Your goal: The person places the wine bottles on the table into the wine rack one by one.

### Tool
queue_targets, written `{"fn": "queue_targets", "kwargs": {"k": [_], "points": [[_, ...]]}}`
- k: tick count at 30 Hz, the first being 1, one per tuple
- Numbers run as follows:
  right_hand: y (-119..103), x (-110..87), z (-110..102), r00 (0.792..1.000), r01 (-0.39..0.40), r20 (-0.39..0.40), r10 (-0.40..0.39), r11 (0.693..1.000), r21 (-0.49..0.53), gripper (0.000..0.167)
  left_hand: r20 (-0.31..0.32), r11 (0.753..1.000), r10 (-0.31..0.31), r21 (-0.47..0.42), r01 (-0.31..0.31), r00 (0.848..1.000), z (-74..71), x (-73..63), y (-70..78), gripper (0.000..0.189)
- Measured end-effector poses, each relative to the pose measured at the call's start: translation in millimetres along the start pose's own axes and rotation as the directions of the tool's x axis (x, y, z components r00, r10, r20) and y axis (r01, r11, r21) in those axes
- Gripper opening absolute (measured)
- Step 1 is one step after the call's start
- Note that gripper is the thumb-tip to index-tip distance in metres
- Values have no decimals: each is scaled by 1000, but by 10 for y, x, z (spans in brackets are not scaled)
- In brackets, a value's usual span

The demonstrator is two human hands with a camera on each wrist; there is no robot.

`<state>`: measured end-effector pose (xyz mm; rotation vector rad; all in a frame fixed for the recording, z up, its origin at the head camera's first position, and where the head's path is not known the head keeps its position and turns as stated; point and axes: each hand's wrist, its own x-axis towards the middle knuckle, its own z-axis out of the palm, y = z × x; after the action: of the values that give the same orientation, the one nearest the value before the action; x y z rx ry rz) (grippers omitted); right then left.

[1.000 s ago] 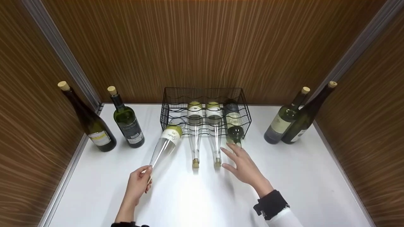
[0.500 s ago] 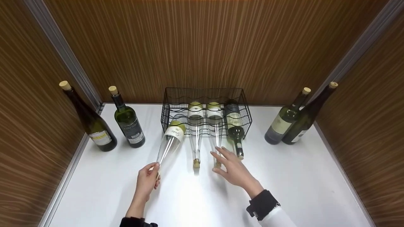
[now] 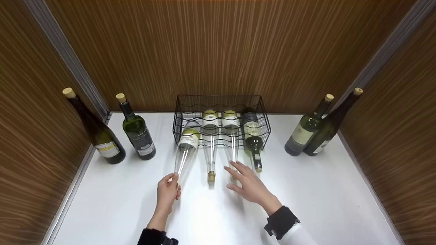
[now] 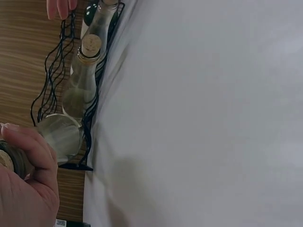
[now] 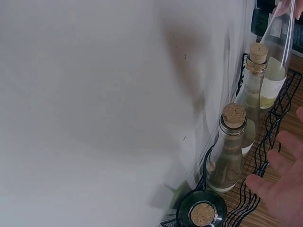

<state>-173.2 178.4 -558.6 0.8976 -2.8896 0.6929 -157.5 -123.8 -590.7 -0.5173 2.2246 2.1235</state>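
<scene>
My left hand [image 3: 166,193] grips the neck of a clear wine bottle [image 3: 186,151] with a white label and yellowish base. Its base end overlaps the leftmost place of the black wire wine rack [image 3: 176,117], and the neck points back at me. In the left wrist view, its cork [image 4: 5,161] shows inside the curled fingers. My right hand [image 3: 250,185] hovers with spread fingers over the neck of another clear bottle [image 3: 231,134], holding nothing. Between these two lies a third clear bottle [image 3: 211,136]. A dark green bottle [image 3: 253,143] occupies the rack's right end.
Two corked dark bottles stand on the left, a tall one [image 3: 108,144] and a shorter green one [image 3: 139,136]. On the right, a green bottle [image 3: 303,134] stands beside a tall dark one [image 3: 325,131]. Wood-grain panels [image 3: 218,51] enclose the white table [image 3: 204,217].
My left hand has moved right and slightly forward, straightening the clear bottle and bringing its base farther over the rack. My right hand has shifted left, away from the dark green bottle's neck.
</scene>
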Motion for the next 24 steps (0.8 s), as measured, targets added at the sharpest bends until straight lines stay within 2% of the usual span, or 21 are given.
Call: {"fn": "queue_targets", "kwargs": {"k": [11,24], "points": [[-26,13,23,1000,0,-3,0,1000,10,61,-63,997,50,65,-46,997,165,177,66,42],[-34,18,40,1000,-2,12,2,1000,15,61,-116,997,81,24,-78,990,420,380,90,38]]}}
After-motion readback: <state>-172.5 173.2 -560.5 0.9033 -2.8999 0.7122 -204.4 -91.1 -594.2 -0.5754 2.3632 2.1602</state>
